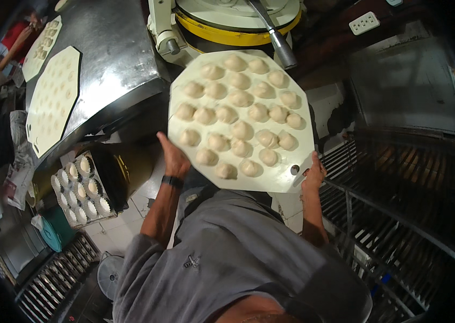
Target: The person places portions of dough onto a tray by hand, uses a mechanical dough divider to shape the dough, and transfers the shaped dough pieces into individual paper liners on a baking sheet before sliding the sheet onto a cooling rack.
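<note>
While two hands carry it before a grey shirt [227, 253], the cream board [304, 145] hides the fingers of the left hand [176, 160]; that thumb spreads past the board's left edge, but I cannot tell how the rest is set. The right hand [314, 171] pinches the board's near right corner, fingertips partly covered. This corner, pierced by a round hole [294, 170], points toward the person's right; the octagon looks nearly as deep as wide, so its long axis is hard to tell. Pale dough rounds [240, 98] lie across the board, some touching. Behind it, a yellow-banded machine [238, 35] is cut off above. Left of the board are a metal tabletop [114, 54] and, lower, a tray of frilled cups [94, 219]; right of it, a dim metal rack [349, 207].
</note>
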`<state>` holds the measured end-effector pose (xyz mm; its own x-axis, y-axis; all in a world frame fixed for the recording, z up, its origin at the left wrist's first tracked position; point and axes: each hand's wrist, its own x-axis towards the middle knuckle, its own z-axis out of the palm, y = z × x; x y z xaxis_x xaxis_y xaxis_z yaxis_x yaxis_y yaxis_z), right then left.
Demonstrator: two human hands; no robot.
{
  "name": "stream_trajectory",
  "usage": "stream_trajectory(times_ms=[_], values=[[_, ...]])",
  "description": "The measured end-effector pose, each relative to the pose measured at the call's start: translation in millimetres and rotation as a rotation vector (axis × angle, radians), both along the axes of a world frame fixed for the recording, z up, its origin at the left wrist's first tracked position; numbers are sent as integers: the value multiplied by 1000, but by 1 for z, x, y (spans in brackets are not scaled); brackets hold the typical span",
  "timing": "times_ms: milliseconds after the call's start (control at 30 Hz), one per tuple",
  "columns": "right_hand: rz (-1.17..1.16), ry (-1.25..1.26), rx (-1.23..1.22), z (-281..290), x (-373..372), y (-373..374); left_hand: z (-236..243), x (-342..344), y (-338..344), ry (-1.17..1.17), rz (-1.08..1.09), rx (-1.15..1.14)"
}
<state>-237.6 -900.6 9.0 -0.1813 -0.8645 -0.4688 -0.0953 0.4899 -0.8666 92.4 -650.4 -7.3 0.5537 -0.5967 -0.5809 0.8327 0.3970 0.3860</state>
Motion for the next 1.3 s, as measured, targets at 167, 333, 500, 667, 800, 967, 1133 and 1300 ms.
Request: stream_trajectory(times_ms=[167, 333, 500, 667, 800, 967, 1133, 1300], values=[[33, -59, 54, 3, 0, -51, -6, 24, -81, -112, -71, -238], [28, -186, 178, 0, 55, -95, 1, 36, -138, -265, -237, -163], [92, -283, 115, -33, 124, -135, -22, 75, -173, -614, -446, 318], [146, -242, 102, -33, 191, -161, -12, 114, -218, -493, -234, 327], [185, -412, -33, -38, 234, -169, -19, 140, -231, -507, -170, 501], [186, -588, 76, -74, 256, -178, -24, 155, -237, -482, -63, 546], [307, -556, 133, -68, 265, -175, -26, 161, -231, -560, -11, 598], [289, -532, 182, -61, 265, -179, -35, 149, -231, -646, -30, 650]])
